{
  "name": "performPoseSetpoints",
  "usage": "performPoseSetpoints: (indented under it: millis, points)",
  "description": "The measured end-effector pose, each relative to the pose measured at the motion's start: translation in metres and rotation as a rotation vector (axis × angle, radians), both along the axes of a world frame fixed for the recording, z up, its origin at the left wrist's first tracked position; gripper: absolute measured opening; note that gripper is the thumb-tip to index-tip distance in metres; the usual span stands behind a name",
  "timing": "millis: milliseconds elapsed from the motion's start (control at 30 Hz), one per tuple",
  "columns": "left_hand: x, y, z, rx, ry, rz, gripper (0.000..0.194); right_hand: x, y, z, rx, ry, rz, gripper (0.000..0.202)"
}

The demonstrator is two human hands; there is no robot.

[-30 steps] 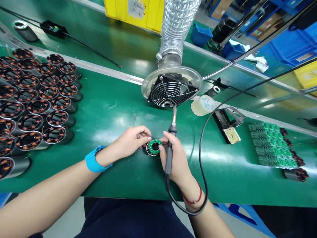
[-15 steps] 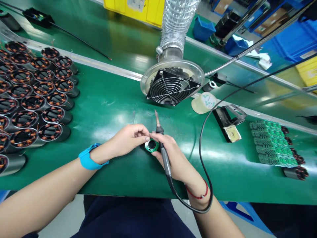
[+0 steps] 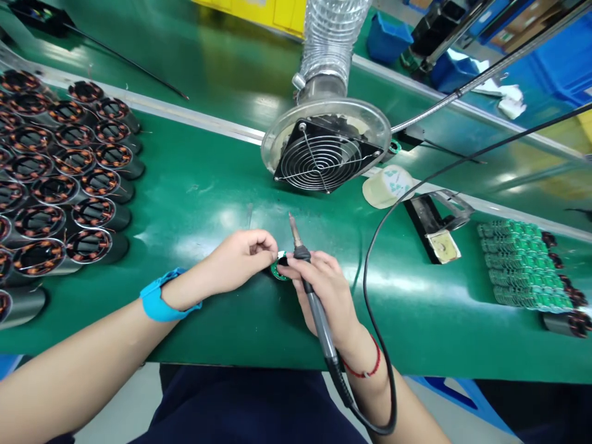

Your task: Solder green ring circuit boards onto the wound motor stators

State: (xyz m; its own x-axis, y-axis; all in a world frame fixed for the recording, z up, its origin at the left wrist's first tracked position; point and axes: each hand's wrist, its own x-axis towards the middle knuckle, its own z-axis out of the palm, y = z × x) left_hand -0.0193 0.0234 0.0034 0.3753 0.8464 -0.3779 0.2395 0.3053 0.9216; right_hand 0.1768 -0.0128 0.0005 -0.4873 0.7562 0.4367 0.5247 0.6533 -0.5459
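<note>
A soldering iron lies in my right hand, its bare tip pointing away from me over the bench. The fingertips of that hand also reach onto a small green ring-shaped circuit board, partly covering its dark centre. At the board's left edge, my left hand is closed in a pinch. Whatever its thumb and forefinger hold is too small to make out. What lies beneath the board is mostly hidden by the hands.
Rows of motor stators with copper windings stand at left. A fume-extractor fan hangs ahead of my hands. A soldering iron stand, a pale yellow tub and stacked green circuit boards are on the right. The iron's black cable loops past my right forearm.
My right hand has shifted its fingers further over the circuit board, and the soldering iron has tilted and slid slightly towards me. My left hand keeps its pinch, nearly still. The camera view has shifted slightly.
</note>
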Motion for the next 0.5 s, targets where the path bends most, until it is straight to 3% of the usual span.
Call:
performPoseSetpoints:
  millis: [267, 500]
  points:
    - [-0.006, -0.002, -0.006, 0.129, 0.134, -0.031, 0.008, 0.012, -0.014, -0.014, -0.108, 0.507, -0.275, 0.023]
    - [-0.005, -0.003, -0.002, 0.176, 0.211, -0.042, 0.009, 0.014, -0.018, -0.016, -0.128, 0.530, -0.231, 0.021]
